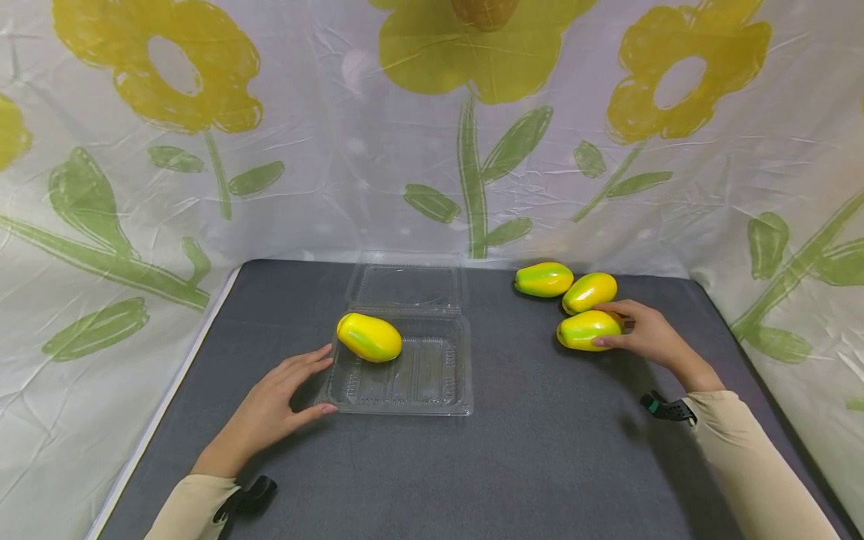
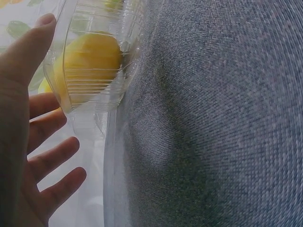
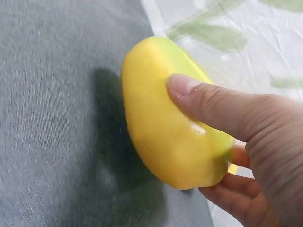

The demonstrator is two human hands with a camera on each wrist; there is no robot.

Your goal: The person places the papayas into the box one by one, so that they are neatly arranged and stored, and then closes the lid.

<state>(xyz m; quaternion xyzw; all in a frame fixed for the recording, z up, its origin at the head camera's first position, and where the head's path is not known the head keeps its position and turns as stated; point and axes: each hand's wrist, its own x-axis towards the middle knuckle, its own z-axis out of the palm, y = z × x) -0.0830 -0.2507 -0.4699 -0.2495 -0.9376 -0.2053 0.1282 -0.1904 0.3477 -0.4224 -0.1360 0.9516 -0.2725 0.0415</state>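
My right hand (image 1: 651, 337) grips a yellow-green papaya (image 3: 165, 118) at the right of the table, with the thumb on its near side and fingers around its far end. In the head view, two more papayas lie just behind it, one close by (image 1: 589, 292) and one farther left (image 1: 544, 280). A clear plastic clamshell box (image 1: 432, 401) stands left of the middle, its lid (image 1: 408, 285) laid back. One papaya (image 1: 369, 337) lies inside at the box's left. My left hand (image 1: 280, 401) is beside the box's left wall, fingers spread and mostly straight, thumb by the near corner.
A dark grey cloth (image 1: 513, 457) covers the table. Behind and along both sides hangs a pale curtain (image 1: 324, 180) printed with yellow flowers, close to the table's back edge. The opened lid reaches nearly to that edge.
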